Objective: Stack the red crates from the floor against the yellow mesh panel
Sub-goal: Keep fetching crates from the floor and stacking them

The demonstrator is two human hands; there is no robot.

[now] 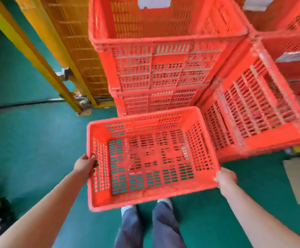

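Red crate gripped by left hand and, seemingly, right hand.

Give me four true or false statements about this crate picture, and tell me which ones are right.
1. The left hand and the right hand both grip the held crate. True.
2. The held crate is full. False: it is empty.
3. The floor is green. True.
4. The yellow mesh panel stands right of the stacked crates. False: it stands to their left.
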